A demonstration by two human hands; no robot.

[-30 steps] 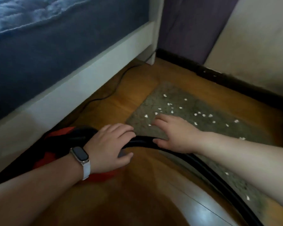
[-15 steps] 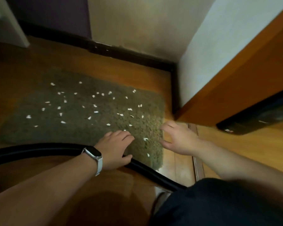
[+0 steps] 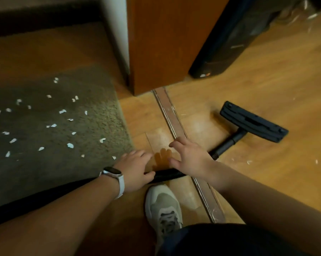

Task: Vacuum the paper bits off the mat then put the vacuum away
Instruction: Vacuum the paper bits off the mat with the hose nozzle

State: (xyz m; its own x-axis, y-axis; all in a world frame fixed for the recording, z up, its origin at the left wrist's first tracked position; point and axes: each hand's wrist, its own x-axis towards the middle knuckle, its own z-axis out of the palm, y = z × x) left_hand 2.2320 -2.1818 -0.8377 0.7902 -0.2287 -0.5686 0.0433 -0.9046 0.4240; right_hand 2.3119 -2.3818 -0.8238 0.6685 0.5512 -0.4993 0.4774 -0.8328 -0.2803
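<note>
The left hand (image 3: 133,169) lies over the black hose (image 3: 167,175) by the mat's (image 3: 93,115) corner, its grip loose and fingers nearly flat. The right hand (image 3: 189,157) is just beside it, fingers spread, holding nothing. Paper bits (image 3: 70,145) dot the mat, and the vacuum's floor head (image 3: 254,121) lies beyond the threshold strip (image 3: 169,109).

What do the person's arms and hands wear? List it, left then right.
Left hand: bare, no glove or ring seen; on its wrist a watch with a dark rectangular screen, silvery case and white strap. Right hand: bare, nothing on the wrist. No sleeves show on either forearm.
</note>
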